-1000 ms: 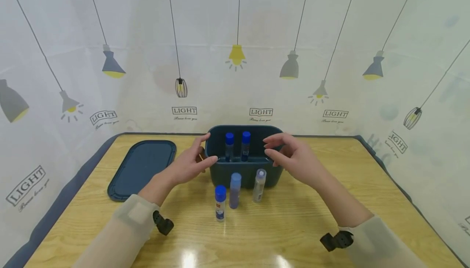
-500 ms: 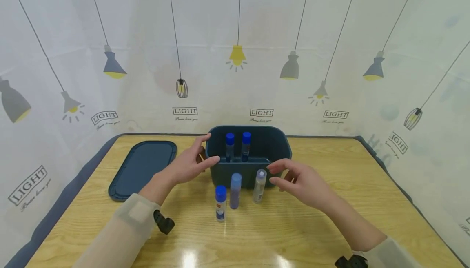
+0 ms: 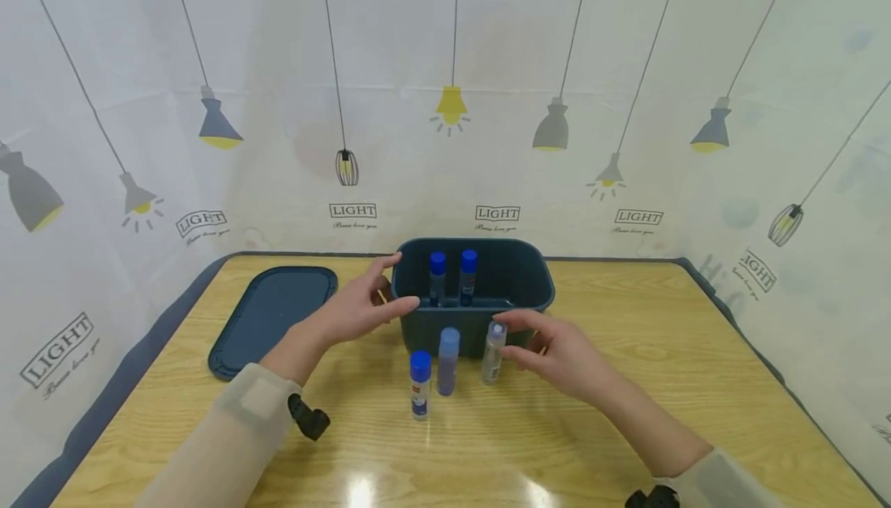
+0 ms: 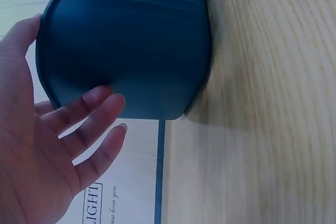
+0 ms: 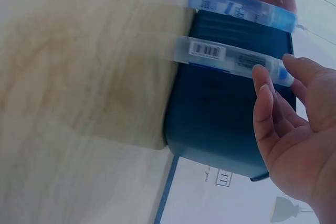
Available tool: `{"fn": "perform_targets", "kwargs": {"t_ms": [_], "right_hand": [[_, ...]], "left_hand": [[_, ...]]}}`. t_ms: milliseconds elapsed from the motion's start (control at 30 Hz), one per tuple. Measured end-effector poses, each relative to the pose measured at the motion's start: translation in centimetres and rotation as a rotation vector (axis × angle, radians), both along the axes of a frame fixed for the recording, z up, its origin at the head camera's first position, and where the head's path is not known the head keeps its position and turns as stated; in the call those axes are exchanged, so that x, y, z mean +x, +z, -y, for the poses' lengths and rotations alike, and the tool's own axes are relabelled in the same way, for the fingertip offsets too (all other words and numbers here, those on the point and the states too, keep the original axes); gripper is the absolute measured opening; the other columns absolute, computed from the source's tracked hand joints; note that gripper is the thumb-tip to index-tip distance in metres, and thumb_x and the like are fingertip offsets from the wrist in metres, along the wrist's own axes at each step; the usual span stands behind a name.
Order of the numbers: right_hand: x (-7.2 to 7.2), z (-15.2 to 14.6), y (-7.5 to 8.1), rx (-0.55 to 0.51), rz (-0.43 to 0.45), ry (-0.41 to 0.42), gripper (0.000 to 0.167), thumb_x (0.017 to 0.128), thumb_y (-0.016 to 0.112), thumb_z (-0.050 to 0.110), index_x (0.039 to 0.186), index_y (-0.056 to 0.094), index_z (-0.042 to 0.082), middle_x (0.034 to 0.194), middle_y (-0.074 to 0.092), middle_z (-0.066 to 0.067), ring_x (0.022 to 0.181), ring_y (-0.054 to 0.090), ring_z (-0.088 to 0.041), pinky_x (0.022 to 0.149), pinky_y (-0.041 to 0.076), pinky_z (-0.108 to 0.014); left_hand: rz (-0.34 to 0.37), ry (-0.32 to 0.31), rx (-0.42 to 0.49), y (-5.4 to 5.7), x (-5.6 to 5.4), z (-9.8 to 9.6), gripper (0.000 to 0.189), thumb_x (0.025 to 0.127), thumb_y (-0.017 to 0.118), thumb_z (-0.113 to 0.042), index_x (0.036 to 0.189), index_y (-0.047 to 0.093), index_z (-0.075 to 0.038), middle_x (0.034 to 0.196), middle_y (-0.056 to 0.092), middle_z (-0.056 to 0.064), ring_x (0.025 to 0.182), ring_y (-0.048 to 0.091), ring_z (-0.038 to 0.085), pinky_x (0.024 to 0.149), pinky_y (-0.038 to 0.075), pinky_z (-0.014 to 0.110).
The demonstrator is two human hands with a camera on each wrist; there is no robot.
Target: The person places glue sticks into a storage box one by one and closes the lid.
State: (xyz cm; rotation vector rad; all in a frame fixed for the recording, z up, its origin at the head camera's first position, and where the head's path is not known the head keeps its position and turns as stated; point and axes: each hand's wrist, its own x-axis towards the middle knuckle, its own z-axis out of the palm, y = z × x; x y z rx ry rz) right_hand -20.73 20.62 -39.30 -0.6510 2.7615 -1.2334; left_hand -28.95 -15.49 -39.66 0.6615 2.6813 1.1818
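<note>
The clear tube point(image 3: 492, 365) stands upright in front of the bin point(image 3: 472, 332); I judge it light, stiff, slick, best pinched mid-body. My right hand point(image 3: 560, 349) curves about its top, pinching or not I can't tell; my left hand point(image 3: 351, 308), spread, touches the bin's left rim. Right of the bin, the bench point(image 3: 557, 446) offers room.
</note>
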Motion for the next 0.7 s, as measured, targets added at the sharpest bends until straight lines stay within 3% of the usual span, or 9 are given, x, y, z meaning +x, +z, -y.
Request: {"fn": "perform_targets", "kwargs": {"t_ms": [133, 333, 700], "right_hand": [[0.0, 0.6, -0.5, -0.020, 0.002, -0.006, 0.043, 0.102, 0.081, 0.022, 0.143, 0.070, 0.024, 0.130, 0.076, -0.007, 0.075, 0.066, -0.016, 0.060, 0.055, -0.029], [0.1, 0.9, -0.9, -0.026, 0.015, -0.036, 0.041, 0.102, 0.081, 0.020, 0.141, 0.068, 0.025, 0.124, 0.074, -0.007, 0.076, 0.066, -0.017, 0.060, 0.056, -0.030], [0.3, 1.2, -1.6, -0.013, -0.092, -0.057, 0.038, 0.101, 0.082, 0.018, 0.135, 0.067, 0.025, 0.118, 0.075, -0.005, 0.072, 0.065, -0.012, 0.059, 0.053, -0.028]], "left_hand": [[-0.033, 0.031, -0.039, 0.4, 0.2, 0.2, 0.100, 0.100, 0.072, -0.066, 0.177, 0.025, -0.024, 0.113, 0.073, 0.004, 0.094, 0.067, 0.020, 0.078, 0.056, 0.036], [-0.051, 0.042, -0.042, 0.2, 0.1, 0.3, 0.098, 0.099, 0.074, -0.064, 0.176, 0.029, -0.024, 0.112, 0.073, 0.004, 0.093, 0.067, 0.019, 0.077, 0.057, 0.035], [-0.059, 0.076, -0.061, 0.3, 0.2, 0.1, 0.095, 0.100, 0.071, -0.068, 0.176, 0.031, -0.028, 0.111, 0.073, 0.004, 0.096, 0.068, 0.022, 0.078, 0.056, 0.035]]}}
